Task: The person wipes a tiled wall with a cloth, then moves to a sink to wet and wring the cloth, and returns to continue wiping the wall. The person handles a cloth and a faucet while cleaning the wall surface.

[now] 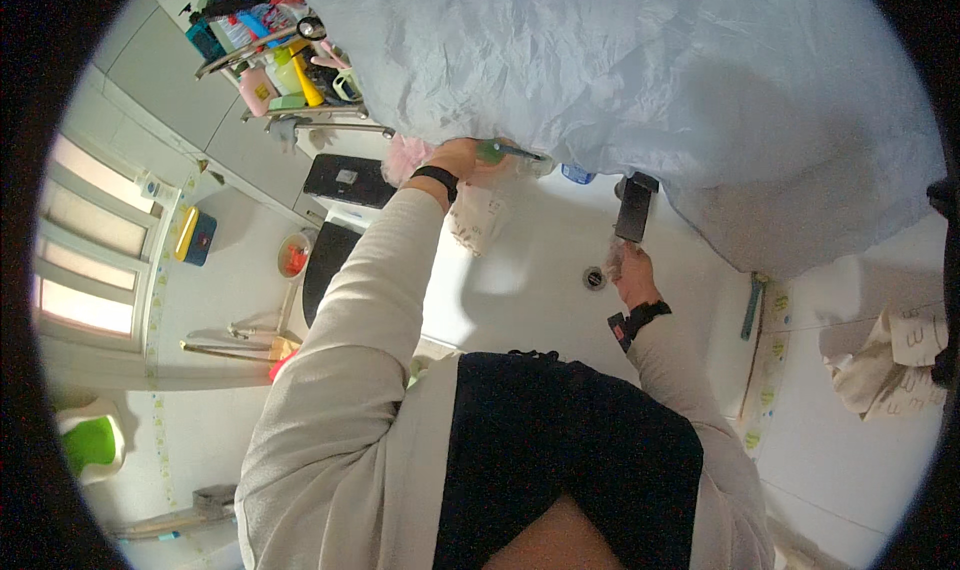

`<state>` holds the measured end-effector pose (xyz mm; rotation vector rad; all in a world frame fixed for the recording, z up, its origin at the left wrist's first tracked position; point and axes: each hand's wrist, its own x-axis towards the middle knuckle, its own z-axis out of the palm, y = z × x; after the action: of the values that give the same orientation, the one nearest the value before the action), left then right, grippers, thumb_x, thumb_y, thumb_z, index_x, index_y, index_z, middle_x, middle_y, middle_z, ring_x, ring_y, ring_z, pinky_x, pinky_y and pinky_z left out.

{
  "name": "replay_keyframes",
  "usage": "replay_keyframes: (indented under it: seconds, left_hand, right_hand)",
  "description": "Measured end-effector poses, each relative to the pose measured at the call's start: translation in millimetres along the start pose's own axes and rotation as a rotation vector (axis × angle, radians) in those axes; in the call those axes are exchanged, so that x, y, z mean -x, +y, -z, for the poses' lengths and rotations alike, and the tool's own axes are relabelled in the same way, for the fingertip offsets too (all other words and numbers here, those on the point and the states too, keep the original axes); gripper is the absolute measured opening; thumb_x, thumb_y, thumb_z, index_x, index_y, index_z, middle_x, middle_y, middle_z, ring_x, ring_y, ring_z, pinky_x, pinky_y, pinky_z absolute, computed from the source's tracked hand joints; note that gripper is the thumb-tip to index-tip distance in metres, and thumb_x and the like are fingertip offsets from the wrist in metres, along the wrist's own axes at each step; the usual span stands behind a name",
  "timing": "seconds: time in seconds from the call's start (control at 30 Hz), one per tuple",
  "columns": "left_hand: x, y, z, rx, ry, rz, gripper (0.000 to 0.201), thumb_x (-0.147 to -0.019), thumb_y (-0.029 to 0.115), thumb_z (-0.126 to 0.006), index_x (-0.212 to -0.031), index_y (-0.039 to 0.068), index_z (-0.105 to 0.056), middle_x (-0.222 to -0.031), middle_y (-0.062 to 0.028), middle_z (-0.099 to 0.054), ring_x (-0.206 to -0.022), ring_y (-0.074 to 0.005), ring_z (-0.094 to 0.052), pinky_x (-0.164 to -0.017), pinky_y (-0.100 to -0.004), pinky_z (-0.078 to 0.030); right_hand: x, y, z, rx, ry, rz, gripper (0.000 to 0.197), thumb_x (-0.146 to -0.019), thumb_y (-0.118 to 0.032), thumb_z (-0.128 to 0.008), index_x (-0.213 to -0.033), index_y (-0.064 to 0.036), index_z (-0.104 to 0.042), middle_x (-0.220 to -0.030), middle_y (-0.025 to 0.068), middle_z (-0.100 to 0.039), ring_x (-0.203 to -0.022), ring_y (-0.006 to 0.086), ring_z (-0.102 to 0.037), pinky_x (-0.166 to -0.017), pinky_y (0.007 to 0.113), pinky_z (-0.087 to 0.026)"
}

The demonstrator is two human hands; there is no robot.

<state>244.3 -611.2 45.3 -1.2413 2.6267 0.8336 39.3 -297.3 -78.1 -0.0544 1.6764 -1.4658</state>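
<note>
My left hand (460, 158) reaches to the far side of the white sink (540, 245). Its fingers, partly out of sight, seem closed round a small green object (489, 152) from which a thin dark stick sticks out to the right. A clear cup (536, 166) and a blue-labelled container (577, 174) stand just right of it. Below the left wrist is a light patterned cloth (477, 218); pink netting (404, 160) lies on its other side. Under the dark tap (635, 210) my right hand (634, 276) has its fingers curled together near something clear, water or film.
A drain (594, 278) sits left of my right hand. Grey crinkled sheeting (620, 60) hangs over the far side. Bottles crowd a metal rack (320, 112) at upper left. A green-handled tool (752, 308) lies along the right edge; a beige cloth (880, 370) hangs beyond.
</note>
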Motion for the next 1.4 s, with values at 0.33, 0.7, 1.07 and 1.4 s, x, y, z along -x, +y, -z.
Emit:
replay_keyframes:
  seconds: [0.33,0.7,1.07,1.4]
  left_hand:
    - [-59.9,-32.1,-6.3,-0.304,0.02,-0.098,0.076,-0.074,0.073,-0.05,-0.126,0.019,-0.059,-0.133,-0.0137,-0.055,-0.129,-0.0314,-0.045,-0.107,-0.0436,-0.035]
    - [-67.3,-29.8,6.6,-0.231,-0.113,-0.186,0.068,-0.076,0.061,-0.056,-0.128,0.017,-0.057,-0.133,-0.0129,-0.055,-0.128,-0.0312,-0.047,-0.107,-0.0449,-0.036]
    - [-63.1,-41.3,6.3,-0.524,-0.062,-0.01,0.061,-0.078,0.05,-0.061,-0.128,0.016,-0.056,-0.133,-0.0126,-0.056,-0.126,-0.0308,-0.05,-0.106,-0.0448,-0.038]
    - [-59.2,-33.7,6.1,-0.601,-0.02,0.035,0.054,-0.08,0.036,-0.065,-0.129,0.015,-0.054,-0.131,-0.012,-0.057,-0.123,-0.0298,-0.053,-0.103,-0.0442,-0.041]
  right_hand:
    - [-18.1,22.0,13.5,0.055,-0.159,0.234,0.031,-0.09,-0.013,-0.057,-0.118,-0.0009,-0.052,-0.108,0.0119,-0.061,-0.093,0.0288,-0.062,-0.078,0.045,-0.051]
    - [-8.4,17.5,-6.1,-0.119,-0.062,0.025,0.026,-0.088,-0.006,-0.062,-0.112,-0.0035,-0.053,-0.102,0.0095,-0.062,-0.086,0.0211,-0.062,-0.069,0.038,-0.052]
    - [11.3,3.9,-17.2,-0.164,-0.055,0.097,0.023,-0.084,-0.007,-0.058,-0.106,-0.0006,-0.057,-0.089,0.0082,-0.063,-0.073,0.0206,-0.062,-0.06,0.034,-0.051]
    - [15.7,5.0,-14.5,-0.091,-0.035,0.092,0.027,-0.087,-0.011,-0.057,-0.112,0.0004,-0.056,-0.093,0.0087,-0.065,-0.074,0.0201,-0.064,-0.059,0.032,-0.053]
